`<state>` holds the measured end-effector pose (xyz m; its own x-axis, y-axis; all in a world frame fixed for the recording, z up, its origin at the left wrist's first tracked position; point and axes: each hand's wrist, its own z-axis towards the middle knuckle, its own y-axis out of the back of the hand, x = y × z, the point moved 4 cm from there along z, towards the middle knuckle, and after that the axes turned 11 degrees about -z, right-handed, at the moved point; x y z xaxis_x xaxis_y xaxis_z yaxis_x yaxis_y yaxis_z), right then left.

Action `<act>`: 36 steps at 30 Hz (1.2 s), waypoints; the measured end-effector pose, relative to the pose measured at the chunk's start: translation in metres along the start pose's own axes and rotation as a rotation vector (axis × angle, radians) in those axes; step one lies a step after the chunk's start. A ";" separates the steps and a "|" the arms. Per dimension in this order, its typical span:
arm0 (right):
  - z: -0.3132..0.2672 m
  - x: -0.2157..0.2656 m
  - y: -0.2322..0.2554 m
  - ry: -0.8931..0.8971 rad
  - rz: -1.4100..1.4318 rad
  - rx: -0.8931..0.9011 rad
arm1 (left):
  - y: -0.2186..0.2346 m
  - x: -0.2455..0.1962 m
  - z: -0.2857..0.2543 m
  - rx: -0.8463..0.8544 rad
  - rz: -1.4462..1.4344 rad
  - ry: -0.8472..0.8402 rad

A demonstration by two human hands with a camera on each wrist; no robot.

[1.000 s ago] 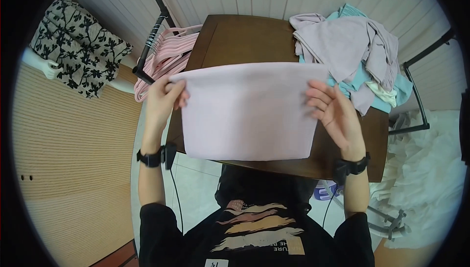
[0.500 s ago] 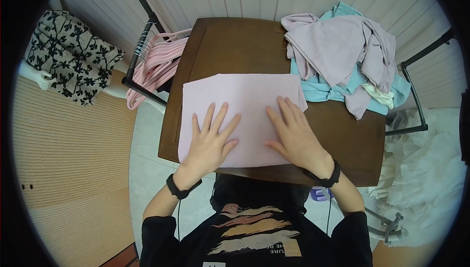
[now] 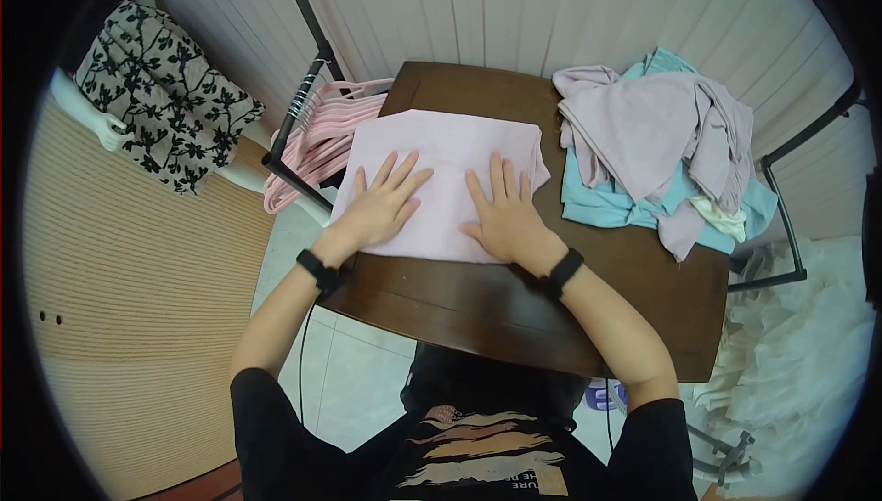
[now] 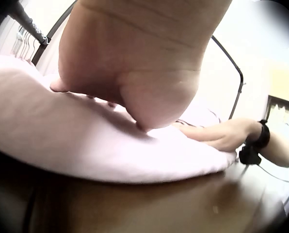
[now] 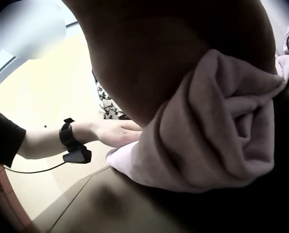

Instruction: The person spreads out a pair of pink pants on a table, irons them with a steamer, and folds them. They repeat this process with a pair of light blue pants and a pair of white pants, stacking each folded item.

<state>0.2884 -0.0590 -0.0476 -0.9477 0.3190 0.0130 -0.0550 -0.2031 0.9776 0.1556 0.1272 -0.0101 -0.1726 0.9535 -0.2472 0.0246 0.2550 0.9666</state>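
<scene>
A folded pale pink cloth point(image 3: 441, 147) lies flat toward the left side of the brown table point(image 3: 459, 308). The left hand point(image 3: 372, 212) rests palm down on its left part with fingers spread. On its right part lies the right hand point(image 3: 508, 221), palm down, fingers straight. The left wrist view shows the left palm point(image 4: 135, 63) over the cloth point(image 4: 86, 141), with the right hand point(image 4: 227, 136) beyond. In the right wrist view, layered folds of the cloth point(image 5: 202, 131) show beside the dark underside of the right hand point(image 5: 154, 53).
A heap of mauve point(image 3: 634, 129) and turquoise point(image 3: 597, 193) clothes sits at the table's back right. Pink hangers point(image 3: 322, 124) hang on a black rack to the left, near a mannequin in a floral skirt point(image 3: 175, 97). White ruffled fabric point(image 3: 799, 345) stands at the right.
Both hands let go of the cloth's upper edge and came down flat on it. The cloth, lowered onto the table, has since shifted away from the front edge with the hands on it.
</scene>
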 end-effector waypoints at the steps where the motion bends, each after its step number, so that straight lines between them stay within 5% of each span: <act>1: 0.015 -0.007 -0.007 -0.023 0.007 0.058 | 0.004 0.006 0.019 0.016 -0.075 0.103; 5: 0.063 -0.036 -0.017 -0.096 -0.009 0.194 | 0.003 0.007 0.081 -0.071 -0.054 0.281; 12: 0.102 -0.071 -0.035 -0.184 -0.064 0.013 | -0.012 0.036 0.149 -0.205 0.025 0.194; 36: 0.120 -0.099 -0.028 -0.273 0.051 -0.065 | -0.013 0.051 0.197 -0.217 0.067 0.115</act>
<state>0.4212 0.0258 -0.0510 -0.8303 0.5427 0.1266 -0.0379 -0.2817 0.9588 0.3407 0.2042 -0.0484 -0.2887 0.9395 -0.1843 -0.1702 0.1390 0.9755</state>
